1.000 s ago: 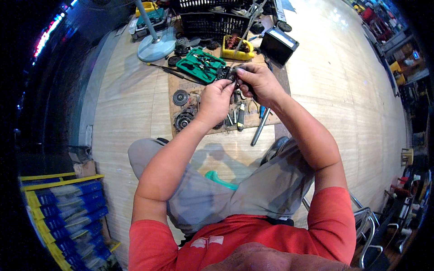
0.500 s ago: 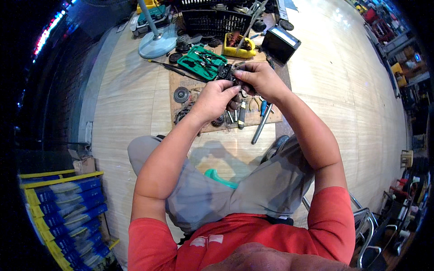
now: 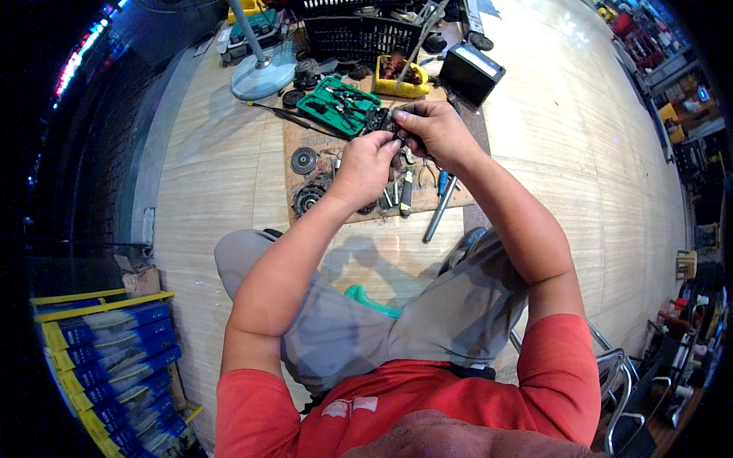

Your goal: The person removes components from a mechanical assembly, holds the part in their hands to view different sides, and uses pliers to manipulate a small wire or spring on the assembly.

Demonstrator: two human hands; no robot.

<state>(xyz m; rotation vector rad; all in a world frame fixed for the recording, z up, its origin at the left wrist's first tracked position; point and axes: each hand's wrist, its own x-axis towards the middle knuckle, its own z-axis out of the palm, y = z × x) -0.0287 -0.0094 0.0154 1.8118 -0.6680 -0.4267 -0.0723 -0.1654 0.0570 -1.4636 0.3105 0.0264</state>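
Over the cardboard mat [image 3: 305, 136], both my hands meet fingertip to fingertip around a small dark part [image 3: 398, 136], too small and covered to name. My left hand [image 3: 364, 165] pinches from the near left side. From the right, my right hand [image 3: 435, 133] has its thumb and fingers closed on the same part. Just beyond them lies an open green tool case [image 3: 337, 107] with pliers-like tools in it. Beneath and beside my hands are a yellow-and-black utility knife [image 3: 406, 195], a metal tube [image 3: 440, 212] and a blue-handled tool [image 3: 443, 181].
A grey disc [image 3: 304, 160] and a black toothed ring part [image 3: 308, 200] lie on the mat's left. Farther back stand a yellow tray [image 3: 397, 90], a black battery-like box [image 3: 472, 74], a black crate [image 3: 359, 40] and a fan base [image 3: 262, 76]. Blue-yellow boxes [image 3: 114, 359] are stacked at left.
My left hand's fingers have drawn in closer to my right hand's fingertips. The toothed ring part beside my left forearm shows more fully now. The view has shifted slightly.
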